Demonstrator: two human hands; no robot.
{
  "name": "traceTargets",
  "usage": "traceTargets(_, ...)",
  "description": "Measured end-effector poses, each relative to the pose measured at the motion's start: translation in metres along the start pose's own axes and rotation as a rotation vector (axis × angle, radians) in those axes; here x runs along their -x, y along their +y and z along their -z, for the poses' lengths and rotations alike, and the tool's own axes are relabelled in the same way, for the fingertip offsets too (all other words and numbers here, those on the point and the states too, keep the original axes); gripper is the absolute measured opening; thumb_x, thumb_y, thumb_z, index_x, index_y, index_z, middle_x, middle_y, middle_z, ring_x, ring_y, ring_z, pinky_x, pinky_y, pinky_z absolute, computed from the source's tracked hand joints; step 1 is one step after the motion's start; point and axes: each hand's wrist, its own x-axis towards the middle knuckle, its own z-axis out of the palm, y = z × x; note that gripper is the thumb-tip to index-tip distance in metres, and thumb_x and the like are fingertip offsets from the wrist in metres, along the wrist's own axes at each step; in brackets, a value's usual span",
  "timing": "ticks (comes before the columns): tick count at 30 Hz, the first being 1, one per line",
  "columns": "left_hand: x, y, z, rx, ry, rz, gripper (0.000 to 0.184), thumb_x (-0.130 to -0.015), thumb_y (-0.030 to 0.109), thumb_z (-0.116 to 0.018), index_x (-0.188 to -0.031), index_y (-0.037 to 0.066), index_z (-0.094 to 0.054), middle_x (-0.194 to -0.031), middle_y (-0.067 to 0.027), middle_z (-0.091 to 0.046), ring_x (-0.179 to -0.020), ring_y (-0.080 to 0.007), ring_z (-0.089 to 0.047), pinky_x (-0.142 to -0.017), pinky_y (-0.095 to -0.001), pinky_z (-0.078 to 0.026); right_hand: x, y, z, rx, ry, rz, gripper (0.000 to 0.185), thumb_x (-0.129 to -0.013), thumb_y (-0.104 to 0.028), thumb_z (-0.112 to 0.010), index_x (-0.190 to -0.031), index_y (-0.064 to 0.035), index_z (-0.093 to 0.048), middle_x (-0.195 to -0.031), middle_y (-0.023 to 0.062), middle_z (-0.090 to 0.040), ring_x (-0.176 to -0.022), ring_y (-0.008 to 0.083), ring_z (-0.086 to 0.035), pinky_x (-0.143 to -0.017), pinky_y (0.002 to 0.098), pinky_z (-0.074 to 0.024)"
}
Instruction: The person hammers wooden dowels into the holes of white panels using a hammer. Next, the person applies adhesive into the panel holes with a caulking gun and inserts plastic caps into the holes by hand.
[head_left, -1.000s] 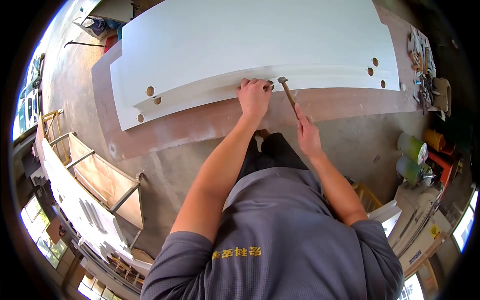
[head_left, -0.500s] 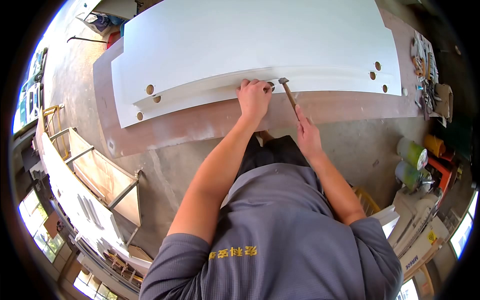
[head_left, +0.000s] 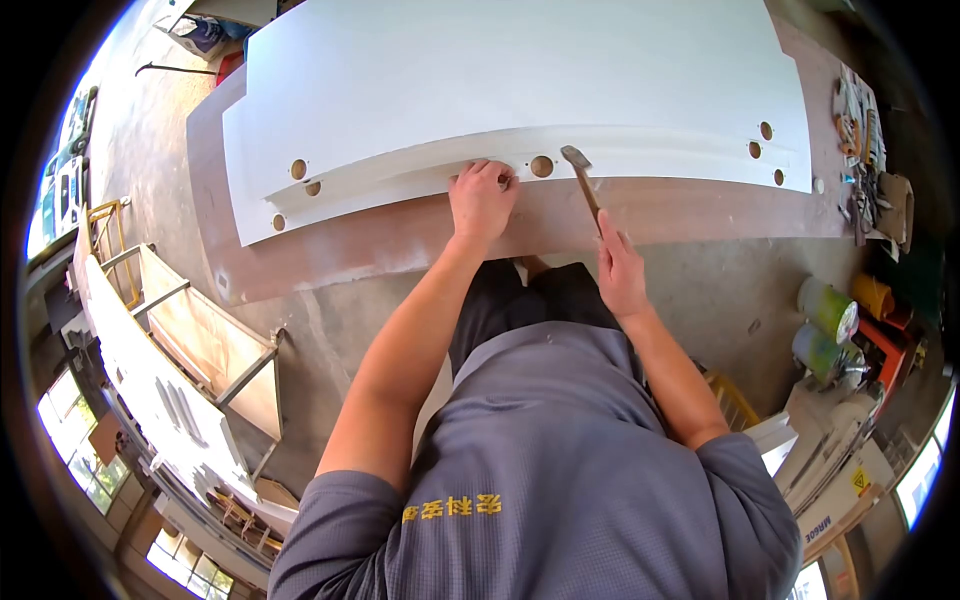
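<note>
A large white panel (head_left: 520, 80) with round holes lies on a brownish board (head_left: 380, 240). My left hand (head_left: 482, 200) is closed at the panel's near edge, its fingers round something small that is mostly hidden. Just right of these fingers, a round hole (head_left: 541, 166) shows in the panel. My right hand (head_left: 622, 268) grips the wooden handle of a hammer (head_left: 586, 185); the hammer's head is over the panel's near edge, to the right of that hole.
Hand tools (head_left: 858, 130) and a piece of cardboard (head_left: 895, 212) lie at the board's right end. Green-and-white buckets (head_left: 828, 308) stand on the floor at the right. At the left is a metal frame (head_left: 245, 380) with a tan sheet.
My left hand has moved left along the panel's edge, and the round hole beside it now shows fully. The hammer's head has shifted slightly, still in my right hand.
</note>
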Motion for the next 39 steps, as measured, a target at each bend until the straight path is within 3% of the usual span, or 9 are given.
traceTargets(2, -0.001, 0.001, -0.002, -0.006, -0.001, 0.025, 0.008, -0.082, 0.018, -0.069, -0.084, 0.011, -0.069, -0.088, -0.0016, -0.069, -0.095, -0.0232, -0.062, -0.086, -0.0408, -0.044, 0.003, 0.002, -0.002, -0.039, 0.055, 0.070, 0.058, -0.097, -0.004, -0.052, -0.150, -0.0243, -0.042, -0.096, 0.0184, -0.062, -0.082, 0.0407, -0.062, -0.072, 0.0452, -0.0517)
traceTargets(5, -0.001, 0.004, -0.004, -0.011, 0.019, 0.045, 0.008, -0.082, 0.019, -0.069, -0.085, 0.011, -0.070, -0.089, -0.0005, -0.069, -0.096, -0.0228, -0.062, -0.086, -0.0411, -0.043, -0.006, -0.004, -0.002, 0.096, -0.124, -0.080, 0.058, -0.097, -0.005, -0.051, -0.150, -0.0261, -0.041, -0.100, 0.0193, -0.063, -0.083, 0.0407, -0.063, -0.073, 0.0450, -0.0521)
traceTargets(7, -0.001, 0.003, -0.004, -0.018, 0.033, 0.049, 0.008, -0.082, 0.019, -0.069, -0.085, 0.011, -0.070, -0.090, -0.0002, -0.069, -0.097, -0.0230, -0.062, -0.085, -0.0413, -0.043, 0.003, 0.001, -0.009, -0.084, 0.134, 0.096, 0.057, -0.098, -0.006, -0.050, -0.150, -0.0283, -0.041, -0.103, 0.0206, -0.063, -0.082, 0.0408, -0.063, -0.073, 0.0442, -0.0521)
traceTargets(10, -0.004, 0.005, -0.007, 0.015, 0.032, 0.081, 0.005, -0.080, 0.018, -0.070, -0.083, 0.013, -0.070, -0.090, 0.0006, -0.069, -0.099, -0.0230, -0.062, -0.085, -0.0432, -0.042, 0.001, 0.009, -0.012, 0.073, -0.036, -0.008, 0.058, -0.098, -0.005, -0.051, -0.150, -0.0276, -0.041, -0.102, 0.0202, -0.064, -0.081, 0.0399, -0.063, -0.073, 0.0418, -0.0523)
traceTargets(13, 0.000, 0.005, -0.009, 0.002, 0.018, 0.110, 0.005, -0.080, 0.018, -0.070, -0.083, 0.013, -0.070, -0.090, 0.0006, -0.069, -0.099, -0.0230, -0.062, -0.086, -0.0442, -0.042, -0.002, 0.000, -0.007, -0.056, -0.020, -0.042, 0.059, -0.098, -0.006, -0.052, -0.151, -0.0281, -0.039, -0.100, 0.0201, -0.064, -0.081, 0.0406, -0.063, -0.073, 0.0436, -0.0520)
traceTargets(23, -0.005, 0.006, -0.010, 0.008, 0.041, 0.107, 0.007, -0.080, 0.018, -0.070, -0.083, 0.012, -0.071, -0.090, -0.0002, -0.070, -0.099, -0.0236, -0.062, -0.086, -0.0451, -0.042, -0.016, -0.007, -0.012, 0.009, -0.097, 0.062, 0.062, -0.096, -0.006, -0.053, -0.151, -0.0293, -0.039, -0.093, 0.0197, -0.061, -0.081, 0.0410, -0.061, -0.072, 0.0469, -0.0502)
traceTargets(29, -0.006, 0.008, -0.007, 0.000, 0.087, 0.077, 0.008, -0.080, 0.020, -0.070, -0.082, 0.012, -0.071, -0.088, -0.0013, -0.070, -0.094, -0.0253, -0.063, -0.083, -0.0426, -0.044, -0.017, -0.013, -0.009, -0.069, -0.081, 0.082, 0.060, -0.096, -0.006, -0.053, -0.150, -0.0259, -0.041, -0.090, 0.0207, -0.060, -0.078, 0.0419, -0.060, -0.071, 0.0471, -0.0490)
traceTargets(31, -0.003, 0.009, -0.009, 0.007, 0.094, 0.069, 0.008, -0.080, 0.020, -0.070, -0.082, 0.012, -0.070, -0.088, -0.0012, -0.070, -0.094, -0.0251, -0.063, -0.082, -0.0426, -0.044, -0.019, -0.012, -0.009, 0.041, -0.173, 0.035, 0.058, -0.096, -0.006, -0.053, -0.150, -0.0236, -0.042, -0.088, 0.0208, -0.059, -0.078, 0.0418, -0.059, -0.071, 0.0465, -0.0487)
traceTargets(39, -0.002, 0.002, -0.008, 0.030, 0.029, 0.052, 0.005, -0.076, 0.012, -0.070, -0.078, 0.010, -0.065, -0.088, -0.0023, -0.068, -0.098, -0.0247, -0.061, -0.084, -0.0441, -0.041, -0.016, -0.009, -0.011, -0.004, -0.107, 0.080, 0.057, -0.096, -0.005, -0.053, -0.149, -0.0237, -0.043, -0.089, 0.0193, -0.059, -0.077, 0.0404, -0.059, -0.070, 0.0460, -0.0489)
